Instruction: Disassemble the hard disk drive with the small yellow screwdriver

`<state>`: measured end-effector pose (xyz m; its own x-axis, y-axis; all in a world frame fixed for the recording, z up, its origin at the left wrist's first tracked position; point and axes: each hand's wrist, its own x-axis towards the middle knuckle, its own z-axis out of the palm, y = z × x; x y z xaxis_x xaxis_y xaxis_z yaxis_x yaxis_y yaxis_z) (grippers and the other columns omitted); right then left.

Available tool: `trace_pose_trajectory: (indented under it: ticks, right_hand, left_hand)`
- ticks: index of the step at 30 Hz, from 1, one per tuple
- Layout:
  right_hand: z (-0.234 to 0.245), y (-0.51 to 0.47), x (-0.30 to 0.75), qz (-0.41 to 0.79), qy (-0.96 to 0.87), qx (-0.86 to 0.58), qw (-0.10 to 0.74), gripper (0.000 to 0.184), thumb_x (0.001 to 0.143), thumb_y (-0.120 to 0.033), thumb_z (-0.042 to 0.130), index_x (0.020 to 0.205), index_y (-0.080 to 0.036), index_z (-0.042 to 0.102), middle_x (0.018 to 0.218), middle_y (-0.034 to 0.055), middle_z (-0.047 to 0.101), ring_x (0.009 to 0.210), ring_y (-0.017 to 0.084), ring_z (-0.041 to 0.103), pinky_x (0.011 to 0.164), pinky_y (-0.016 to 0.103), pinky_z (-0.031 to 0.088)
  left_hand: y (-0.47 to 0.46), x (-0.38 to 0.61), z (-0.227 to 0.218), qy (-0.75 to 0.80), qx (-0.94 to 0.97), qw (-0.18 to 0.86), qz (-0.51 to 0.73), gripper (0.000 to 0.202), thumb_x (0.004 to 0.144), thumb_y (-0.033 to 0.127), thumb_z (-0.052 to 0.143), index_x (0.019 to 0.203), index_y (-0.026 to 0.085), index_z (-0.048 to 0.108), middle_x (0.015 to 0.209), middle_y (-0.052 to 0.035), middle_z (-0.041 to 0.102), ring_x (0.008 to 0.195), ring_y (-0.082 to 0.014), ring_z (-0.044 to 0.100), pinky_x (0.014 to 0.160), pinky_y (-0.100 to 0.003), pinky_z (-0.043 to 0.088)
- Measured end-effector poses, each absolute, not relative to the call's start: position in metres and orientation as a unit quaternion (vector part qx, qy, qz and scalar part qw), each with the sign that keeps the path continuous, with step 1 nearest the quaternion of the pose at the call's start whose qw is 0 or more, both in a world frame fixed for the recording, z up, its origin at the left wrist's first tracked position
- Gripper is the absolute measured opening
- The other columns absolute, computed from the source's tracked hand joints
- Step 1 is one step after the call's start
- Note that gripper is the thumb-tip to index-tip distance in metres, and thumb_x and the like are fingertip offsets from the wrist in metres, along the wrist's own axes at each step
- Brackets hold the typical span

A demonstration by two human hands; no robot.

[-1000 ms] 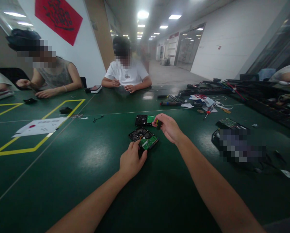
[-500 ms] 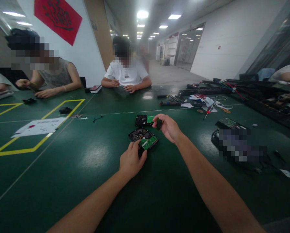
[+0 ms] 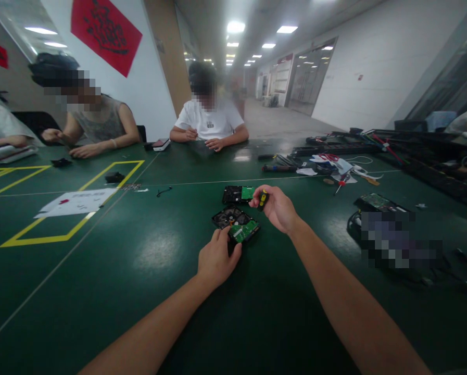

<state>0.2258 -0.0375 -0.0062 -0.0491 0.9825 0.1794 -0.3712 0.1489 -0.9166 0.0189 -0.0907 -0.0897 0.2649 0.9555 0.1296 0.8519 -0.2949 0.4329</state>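
Observation:
A hard drive (image 3: 245, 229) lies on the green table with its black casting and green circuit board facing up. My left hand (image 3: 218, 256) grips its near left edge between thumb and fingers. Above and to the right of that drive, my right hand (image 3: 277, 208) is closed around a screwdriver (image 3: 263, 200) with a short black-and-yellow handle; I cannot make out its shaft. Just behind, a second hard drive (image 3: 233, 194) rests flat, its right end partly covered by my right hand.
To the right lie a device with a circuit board (image 3: 377, 202) and dark cables. Farther back are tools and wires (image 3: 282, 168) and a red-handled screwdriver (image 3: 341, 182). On the left, paper (image 3: 75, 203) overlaps a yellow-taped outline. A person in white (image 3: 210, 122) sits opposite.
The view has shifted slightly, so everything sits a little farther right. In my right hand the screwdriver has turned and its yellow markings now show. My left hand stays on the hard drive.

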Motion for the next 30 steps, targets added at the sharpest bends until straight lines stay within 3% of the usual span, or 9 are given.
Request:
trace_pose_trajectory:
  ticks: [8, 16, 20, 24, 30]
  right_hand:
    - [-0.0062, -0.0359, 0.2335, 0.525, -0.48, -0.374, 0.595, 0.026, 0.086, -0.039, 0.061, 0.095, -0.021, 0.078, 0.079, 0.0033, 0.064, 0.079, 0.02, 0.058, 0.077, 0.035, 0.045]
    - [-0.0047, -0.0378, 0.2292, 0.533, -0.477, -0.358, 0.601, 0.019, 0.084, -0.038, 0.063, 0.077, -0.022, 0.068, 0.081, 0.0039, 0.067, 0.083, 0.022, 0.063, 0.085, 0.039, 0.048]
    - [-0.0058, -0.0374, 0.2288, 0.554, -0.471, -0.346, 0.593, 0.023, 0.087, -0.04, 0.059, 0.081, -0.022, 0.071, 0.072, 0.0026, 0.062, 0.075, 0.021, 0.06, 0.083, 0.039, 0.047]
    - [-0.008, -0.0359, 0.2324, 0.565, -0.478, -0.34, 0.58, 0.033, 0.089, -0.044, 0.053, 0.088, -0.02, 0.076, 0.077, 0.0045, 0.062, 0.077, 0.021, 0.058, 0.078, 0.037, 0.046]
    - [-0.0104, -0.0326, 0.234, 0.518, -0.488, -0.385, 0.588, 0.026, 0.089, -0.042, 0.064, 0.093, -0.02, 0.077, 0.085, 0.0042, 0.066, 0.084, 0.02, 0.062, 0.081, 0.035, 0.046]
  left_hand:
    - [-0.0914, 0.0183, -0.0886, 0.576, 0.782, 0.146, 0.186, 0.056, 0.1, 0.046, 0.055, 0.15, 0.023, 0.044, 0.131, -0.0105, 0.062, 0.106, -0.0238, 0.069, 0.08, -0.032, 0.051]
    - [-0.0908, 0.0189, -0.0902, 0.578, 0.781, 0.145, 0.186, 0.057, 0.1, 0.046, 0.056, 0.151, 0.023, 0.043, 0.133, -0.0104, 0.061, 0.11, -0.0238, 0.068, 0.081, -0.032, 0.052]
    - [-0.0907, 0.0185, -0.0908, 0.575, 0.783, 0.144, 0.188, 0.056, 0.1, 0.045, 0.056, 0.15, 0.024, 0.044, 0.131, -0.0096, 0.062, 0.108, -0.0233, 0.069, 0.08, -0.031, 0.052]
    - [-0.0908, 0.0181, -0.0898, 0.575, 0.783, 0.142, 0.189, 0.056, 0.1, 0.046, 0.054, 0.15, 0.024, 0.044, 0.129, -0.0092, 0.062, 0.105, -0.0233, 0.069, 0.078, -0.031, 0.051]
    - [-0.0908, 0.0182, -0.0895, 0.574, 0.785, 0.14, 0.187, 0.056, 0.1, 0.048, 0.053, 0.15, 0.023, 0.044, 0.13, -0.0095, 0.061, 0.105, -0.0234, 0.068, 0.077, -0.031, 0.051]
